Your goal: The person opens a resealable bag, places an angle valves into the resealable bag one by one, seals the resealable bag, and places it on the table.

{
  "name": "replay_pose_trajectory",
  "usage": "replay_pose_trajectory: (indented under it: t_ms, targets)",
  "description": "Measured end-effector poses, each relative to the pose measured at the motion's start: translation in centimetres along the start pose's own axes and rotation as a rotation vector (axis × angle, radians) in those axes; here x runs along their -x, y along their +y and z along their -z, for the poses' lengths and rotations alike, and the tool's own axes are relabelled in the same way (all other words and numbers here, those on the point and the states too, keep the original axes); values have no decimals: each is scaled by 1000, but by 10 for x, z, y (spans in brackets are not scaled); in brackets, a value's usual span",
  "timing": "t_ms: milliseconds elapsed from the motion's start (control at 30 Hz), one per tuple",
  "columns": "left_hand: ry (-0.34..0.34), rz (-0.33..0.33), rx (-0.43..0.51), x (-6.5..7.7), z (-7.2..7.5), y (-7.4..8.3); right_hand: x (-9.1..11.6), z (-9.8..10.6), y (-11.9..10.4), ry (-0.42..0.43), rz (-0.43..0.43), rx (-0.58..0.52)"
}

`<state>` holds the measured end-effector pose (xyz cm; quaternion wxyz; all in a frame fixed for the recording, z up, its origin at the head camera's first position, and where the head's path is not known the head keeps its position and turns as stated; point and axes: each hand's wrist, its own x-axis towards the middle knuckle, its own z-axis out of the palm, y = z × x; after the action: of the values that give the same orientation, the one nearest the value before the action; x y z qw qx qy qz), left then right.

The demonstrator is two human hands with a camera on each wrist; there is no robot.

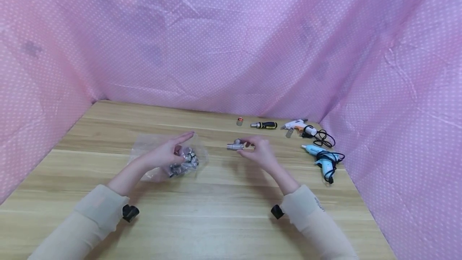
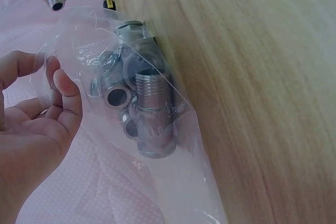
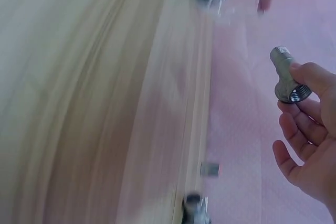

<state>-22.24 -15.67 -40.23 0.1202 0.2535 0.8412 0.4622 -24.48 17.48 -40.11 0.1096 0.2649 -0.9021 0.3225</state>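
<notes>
My right hand [image 1: 260, 152] pinches a silver metal tee pipe fitting [image 1: 235, 145] between thumb and fingers, above the table. In the right wrist view, the threaded bore of this fitting [image 3: 286, 77] faces the palm. My left hand [image 1: 159, 157] is over a clear plastic bag [image 1: 147, 143], its index finger stretched out and its thumb apart. In the left wrist view, the bag's film rises against the left fingers [image 2: 68, 85]; whether they grip it is unclear. Several more metal fittings [image 2: 152, 114] lie inside the bag, one with an outer thread.
Along the back of the wooden table [image 1: 202, 220] lie a small red-topped cylinder [image 1: 240, 122], a black-and-yellow screwdriver [image 1: 267, 125], a flat metal piece [image 1: 289, 133] and a white glue gun [image 1: 297, 124]. A blue glue gun [image 1: 327, 165] with wound cord is at the right. Pink dotted cloth [image 1: 223, 51] hangs around.
</notes>
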Motion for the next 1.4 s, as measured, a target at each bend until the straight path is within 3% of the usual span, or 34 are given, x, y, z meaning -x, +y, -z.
replay_pose_trajectory:
  t_ms: [100,333,800,1067,1400]
  targets:
    - [-1,-3,0,1,0,1,-7,-11,-11,-6,-8,-16]
    - [-6,-3,-8,0,0,2,-21,-36,-32,-38,73,-37]
    - [1,-18,2,0,1,8,-31,-84,-50,-287,151,-204]
    - [-10,-10,0,0,1,10,-33,-98,-60,-356,201,-276]
    - [-6,-12,-6,-1,1,10,-32,-101,-62,-410,169,-315]
